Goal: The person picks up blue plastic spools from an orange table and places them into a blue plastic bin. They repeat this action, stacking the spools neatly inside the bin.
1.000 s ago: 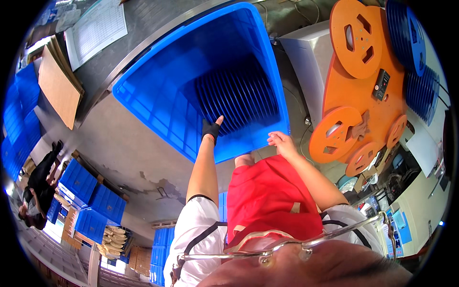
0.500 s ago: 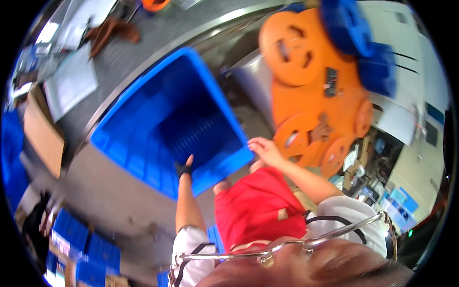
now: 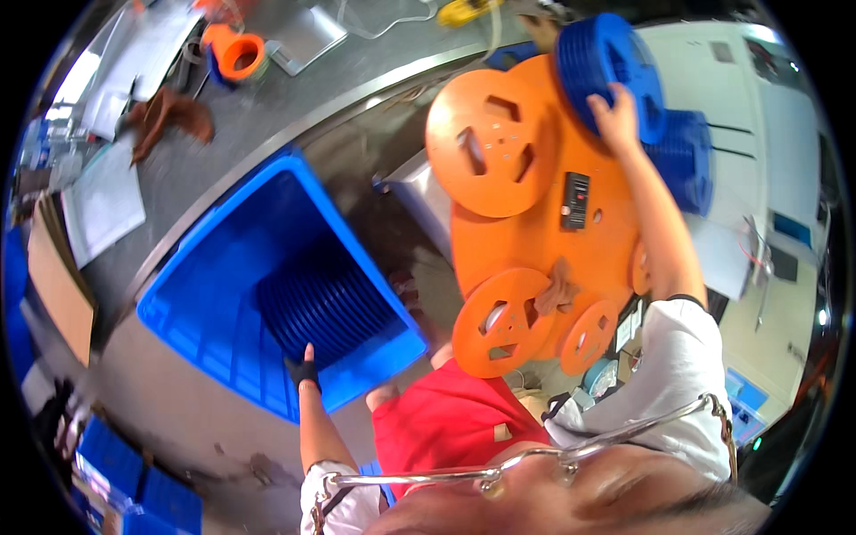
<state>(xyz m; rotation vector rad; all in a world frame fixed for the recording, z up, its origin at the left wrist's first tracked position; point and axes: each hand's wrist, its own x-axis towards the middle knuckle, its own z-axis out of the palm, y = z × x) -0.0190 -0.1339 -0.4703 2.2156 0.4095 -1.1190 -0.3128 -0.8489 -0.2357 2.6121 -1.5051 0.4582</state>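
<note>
My left hand [image 3: 303,370], in a black fingerless glove, rests against the near wall of a large blue bin [image 3: 178,303], fingers pointing up toward a row of blue reels [image 3: 325,303] standing on edge inside it. My right hand [image 3: 615,111] reaches far up and grips the rim of a blue reel [image 3: 615,62] mounted at the top of an orange machine panel [image 3: 553,232]. A big orange disc [image 3: 490,152] sits just left of that reel.
Two smaller orange discs [image 3: 499,321] hang low on the panel. More blue reels [image 3: 682,160] stack behind my right arm. A grey bench [image 3: 267,116] beyond the bin carries papers, an orange tape roll [image 3: 236,53] and a brown rag. Blue crates [image 3: 134,481] lie on the floor at lower left.
My right hand has risen from the bin's near edge to the blue reel at the top of the orange panel. The view has swung right. My left hand stays at the bin.
</note>
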